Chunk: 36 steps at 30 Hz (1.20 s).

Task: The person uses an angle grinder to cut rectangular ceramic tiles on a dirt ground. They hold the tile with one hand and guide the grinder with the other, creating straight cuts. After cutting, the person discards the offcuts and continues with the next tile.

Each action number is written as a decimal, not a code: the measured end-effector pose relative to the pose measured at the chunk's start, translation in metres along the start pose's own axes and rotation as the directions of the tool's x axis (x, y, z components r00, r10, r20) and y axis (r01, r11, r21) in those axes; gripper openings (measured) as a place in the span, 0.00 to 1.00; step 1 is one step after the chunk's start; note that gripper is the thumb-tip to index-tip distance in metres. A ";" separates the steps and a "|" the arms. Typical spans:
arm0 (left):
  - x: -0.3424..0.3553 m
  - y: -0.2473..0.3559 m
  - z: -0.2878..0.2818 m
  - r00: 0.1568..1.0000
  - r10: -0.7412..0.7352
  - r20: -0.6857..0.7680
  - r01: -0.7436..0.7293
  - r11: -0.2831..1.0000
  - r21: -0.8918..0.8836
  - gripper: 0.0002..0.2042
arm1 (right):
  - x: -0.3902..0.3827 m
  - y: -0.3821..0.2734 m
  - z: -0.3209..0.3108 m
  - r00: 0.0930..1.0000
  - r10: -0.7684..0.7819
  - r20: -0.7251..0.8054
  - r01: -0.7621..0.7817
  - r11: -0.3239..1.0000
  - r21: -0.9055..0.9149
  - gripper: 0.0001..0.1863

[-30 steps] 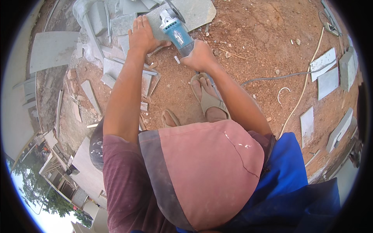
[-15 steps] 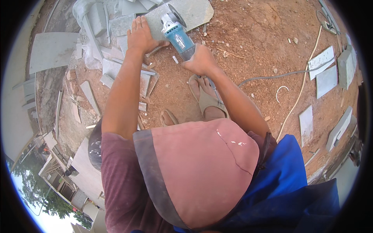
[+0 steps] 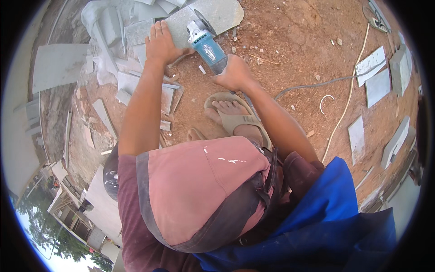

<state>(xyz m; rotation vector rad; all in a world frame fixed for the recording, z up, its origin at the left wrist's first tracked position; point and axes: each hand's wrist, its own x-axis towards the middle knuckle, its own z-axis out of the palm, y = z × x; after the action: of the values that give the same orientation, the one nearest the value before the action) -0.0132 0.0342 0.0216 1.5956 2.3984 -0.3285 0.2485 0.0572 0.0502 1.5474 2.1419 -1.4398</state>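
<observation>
My right hand (image 3: 236, 73) is wrapped round the rear body of a teal angle grinder (image 3: 210, 51). The grinder's disc stands on edge against the grey stone slab (image 3: 230, 14), at the top of the view. Flat on that slab lies my left hand (image 3: 162, 44), left of the grinder's head, fingers stretched out and thumb pointing toward the tool. A grey power cable (image 3: 312, 84) runs off to the right. Whether the disc is spinning cannot be made out.
Several broken slabs and offcuts (image 3: 129, 82) lie left of my hands. More grey pieces (image 3: 377, 87) lie on the reddish dirt at right, near a pale hose (image 3: 349, 97). My sandalled foot (image 3: 240, 119) is below the grinder. Pink cloth (image 3: 190, 186) covers the lower middle.
The pink cloth has shifted left and turned, showing more of its dark edge. More of my sandalled foot shows. Hands, grinder and slab hold nearly the same places.
</observation>
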 end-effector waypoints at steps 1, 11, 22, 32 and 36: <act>0.000 0.001 -0.001 1.000 0.004 -0.005 -0.004 1.000 -0.005 0.73 | 0.000 0.001 0.000 1.000 0.005 -0.001 -0.005 1.000 -0.004 0.31; -0.001 0.001 0.000 1.000 0.019 -0.019 -0.020 0.999 -0.032 0.73 | -0.010 0.000 -0.001 1.000 0.025 -0.015 -0.025 1.000 -0.001 0.27; -0.002 0.000 0.001 0.999 0.026 -0.026 -0.026 0.999 -0.023 0.73 | -0.018 0.010 0.001 1.000 0.008 -0.029 -0.007 1.000 0.010 0.24; -0.004 -0.002 -0.008 1.000 0.006 0.016 -0.006 1.000 -0.030 0.75 | -0.036 0.010 -0.005 0.999 0.031 0.014 -0.031 0.998 0.048 0.25; -0.006 0.007 -0.021 0.998 0.015 0.068 -0.012 0.999 -0.034 0.79 | -0.041 0.030 0.003 0.999 -0.023 -0.042 0.026 0.997 0.068 0.27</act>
<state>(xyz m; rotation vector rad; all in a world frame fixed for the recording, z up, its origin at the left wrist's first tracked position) -0.0065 0.0383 0.0434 1.5599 2.3295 -0.3327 0.2902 0.0285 0.0541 1.5925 2.1638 -1.5174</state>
